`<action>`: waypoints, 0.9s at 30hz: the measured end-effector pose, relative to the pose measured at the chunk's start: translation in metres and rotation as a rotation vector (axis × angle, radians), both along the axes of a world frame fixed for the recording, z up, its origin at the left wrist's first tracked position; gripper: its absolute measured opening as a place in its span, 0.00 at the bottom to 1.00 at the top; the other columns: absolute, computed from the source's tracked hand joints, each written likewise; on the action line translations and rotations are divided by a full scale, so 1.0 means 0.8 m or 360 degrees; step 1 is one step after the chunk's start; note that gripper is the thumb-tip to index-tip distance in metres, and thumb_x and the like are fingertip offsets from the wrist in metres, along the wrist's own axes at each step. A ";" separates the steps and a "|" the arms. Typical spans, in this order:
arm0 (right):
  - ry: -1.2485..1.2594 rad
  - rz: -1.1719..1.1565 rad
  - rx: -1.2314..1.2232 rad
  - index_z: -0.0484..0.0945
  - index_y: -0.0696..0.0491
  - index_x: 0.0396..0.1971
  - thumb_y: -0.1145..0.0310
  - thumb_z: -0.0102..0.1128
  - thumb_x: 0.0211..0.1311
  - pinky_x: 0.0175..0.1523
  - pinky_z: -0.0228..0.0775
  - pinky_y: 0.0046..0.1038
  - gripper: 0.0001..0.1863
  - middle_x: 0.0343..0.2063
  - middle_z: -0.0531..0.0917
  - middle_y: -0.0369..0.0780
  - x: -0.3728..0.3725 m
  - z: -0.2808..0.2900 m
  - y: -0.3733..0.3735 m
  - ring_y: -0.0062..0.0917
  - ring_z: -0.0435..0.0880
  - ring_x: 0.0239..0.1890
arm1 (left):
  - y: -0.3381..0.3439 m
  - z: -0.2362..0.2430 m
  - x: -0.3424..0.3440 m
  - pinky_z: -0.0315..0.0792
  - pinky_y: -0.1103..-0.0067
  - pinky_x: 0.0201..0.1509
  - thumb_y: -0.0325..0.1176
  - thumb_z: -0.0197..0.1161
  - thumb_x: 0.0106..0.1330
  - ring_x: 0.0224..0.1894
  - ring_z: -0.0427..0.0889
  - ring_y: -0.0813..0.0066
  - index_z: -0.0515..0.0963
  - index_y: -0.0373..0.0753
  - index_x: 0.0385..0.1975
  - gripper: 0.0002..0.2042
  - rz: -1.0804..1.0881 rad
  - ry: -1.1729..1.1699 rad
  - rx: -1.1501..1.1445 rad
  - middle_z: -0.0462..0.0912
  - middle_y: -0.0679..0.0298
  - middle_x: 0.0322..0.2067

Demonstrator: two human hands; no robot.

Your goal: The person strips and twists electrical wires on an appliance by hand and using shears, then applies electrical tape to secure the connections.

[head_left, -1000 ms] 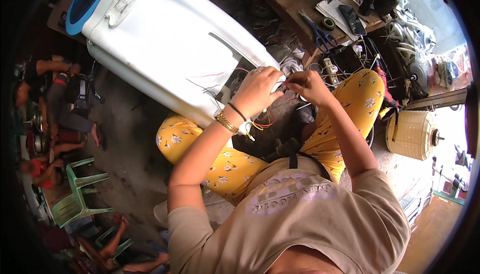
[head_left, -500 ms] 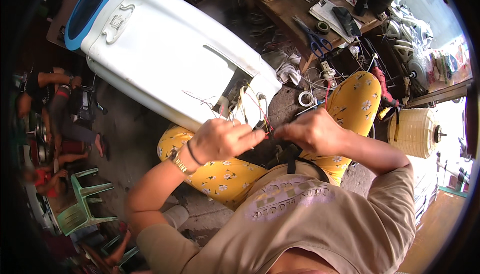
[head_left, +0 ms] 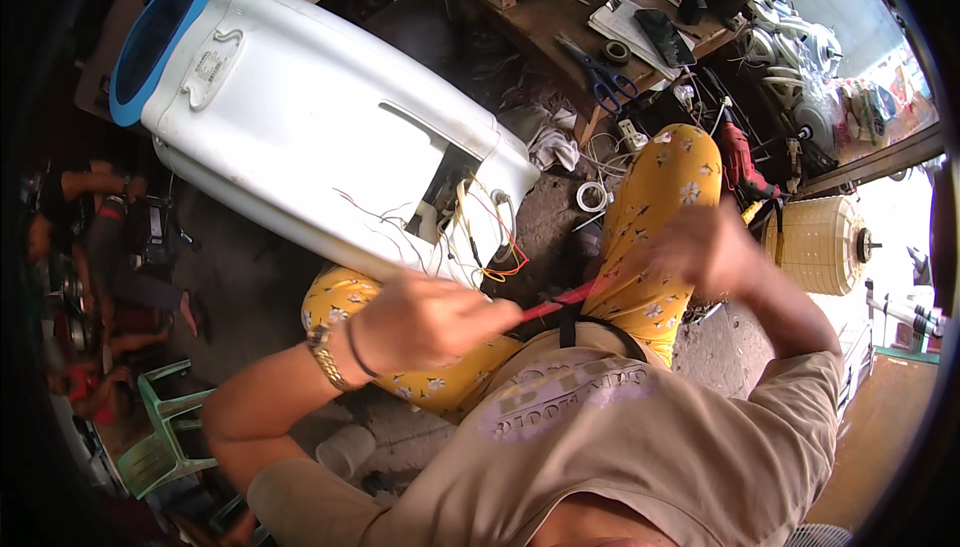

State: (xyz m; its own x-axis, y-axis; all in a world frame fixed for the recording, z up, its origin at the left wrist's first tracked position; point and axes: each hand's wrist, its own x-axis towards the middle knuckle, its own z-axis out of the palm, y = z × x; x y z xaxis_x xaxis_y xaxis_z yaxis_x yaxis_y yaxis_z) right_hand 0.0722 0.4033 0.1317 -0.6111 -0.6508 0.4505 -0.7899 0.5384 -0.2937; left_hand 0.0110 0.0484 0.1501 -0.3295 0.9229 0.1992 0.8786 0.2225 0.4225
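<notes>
A white washing machine [head_left: 300, 137] lies on its side on the floor, with a blue-rimmed end at the upper left and an open panel with loose coloured wires [head_left: 480, 247] near my knees. My left hand [head_left: 425, 322] is closed around a thin red tool or wire [head_left: 560, 299] that sticks out to the right. Blurred with motion, my right hand [head_left: 705, 247] hovers over my right knee in yellow flowered trousers; what it holds cannot be made out. Both hands are drawn back from the machine's opening.
A cluttered wooden bench [head_left: 560, 7] at the top holds blue-handled scissors [head_left: 600, 82], a tape roll and papers. A red drill [head_left: 740, 162] and a cream cylindrical part [head_left: 820, 242] lie at the right. Green plastic chairs [head_left: 165, 437] stand lower left, beside seated people.
Both hands have pulled back from the machine's wire opening toward my body. The left hand now holds a red strand or tool; the right hand moved right over my knee.
</notes>
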 end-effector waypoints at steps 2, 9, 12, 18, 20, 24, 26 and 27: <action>-0.0358 -0.1207 -0.0205 0.81 0.54 0.38 0.71 0.54 0.64 0.30 0.67 0.23 0.08 0.24 0.79 0.35 0.007 -0.031 0.158 0.16 0.73 0.22 | -0.067 -0.026 -0.031 0.75 0.76 0.25 0.26 0.59 0.62 0.25 0.84 0.67 0.81 0.38 0.37 0.06 0.0233 -0.0066 0.0070 0.83 0.62 0.25; -0.0930 -0.1387 -0.0786 0.79 0.54 0.41 0.63 0.49 0.74 0.28 0.65 0.19 0.12 0.24 0.81 0.32 -0.008 -0.104 0.185 0.15 0.76 0.26 | -0.029 -0.038 -0.027 0.66 0.82 0.27 0.29 0.55 0.71 0.18 0.69 0.79 0.80 0.35 0.40 0.08 0.0949 -0.0801 0.0170 0.79 0.61 0.21; -0.1839 -0.1209 -0.0908 0.78 0.54 0.41 0.62 0.49 0.74 0.27 0.68 0.21 0.12 0.28 0.83 0.34 -0.015 -0.203 0.262 0.16 0.80 0.31 | -0.017 -0.053 -0.033 0.65 0.85 0.31 0.28 0.55 0.72 0.27 0.70 0.86 0.79 0.31 0.40 0.08 0.0803 -0.0831 0.0433 0.85 0.64 0.30; -0.0864 -0.0988 -0.0975 0.78 0.61 0.48 0.69 0.52 0.70 0.52 0.72 0.30 0.14 0.43 0.84 0.45 -0.065 -0.073 0.081 0.31 0.83 0.45 | -0.014 -0.042 -0.023 0.72 0.78 0.32 0.27 0.56 0.70 0.27 0.80 0.76 0.80 0.32 0.38 0.06 0.0830 -0.0709 0.0195 0.85 0.61 0.30; -0.0762 -0.0509 -0.0699 0.75 0.60 0.52 0.69 0.54 0.69 0.52 0.73 0.30 0.16 0.44 0.83 0.45 -0.078 -0.011 -0.008 0.30 0.83 0.44 | -0.011 -0.047 -0.019 0.72 0.76 0.31 0.26 0.57 0.69 0.26 0.81 0.73 0.80 0.32 0.37 0.06 0.0705 -0.0546 0.0360 0.85 0.60 0.30; -0.0769 0.0171 -0.0372 0.79 0.58 0.44 0.63 0.61 0.65 0.40 0.76 0.35 0.15 0.35 0.84 0.46 -0.083 0.000 -0.119 0.38 0.84 0.35 | 0.009 -0.011 -0.014 0.72 0.74 0.28 0.25 0.60 0.64 0.25 0.80 0.64 0.80 0.36 0.32 0.02 0.0598 -0.0180 0.0174 0.79 0.61 0.25; -0.0828 0.0360 -0.0162 0.79 0.53 0.39 0.59 0.57 0.67 0.36 0.75 0.41 0.12 0.26 0.83 0.46 -0.081 -0.005 -0.140 0.44 0.82 0.30 | 0.006 -0.006 -0.010 0.72 0.72 0.27 0.28 0.63 0.62 0.25 0.80 0.61 0.79 0.38 0.30 0.02 0.0575 -0.0116 0.0206 0.77 0.61 0.23; -0.0736 0.0373 -0.0182 0.78 0.51 0.31 0.58 0.57 0.67 0.31 0.73 0.42 0.12 0.22 0.82 0.42 -0.077 -0.010 -0.143 0.43 0.82 0.27 | 0.000 -0.005 -0.009 0.72 0.71 0.27 0.30 0.64 0.61 0.25 0.80 0.61 0.79 0.40 0.30 0.02 0.0538 -0.0131 0.0175 0.77 0.62 0.23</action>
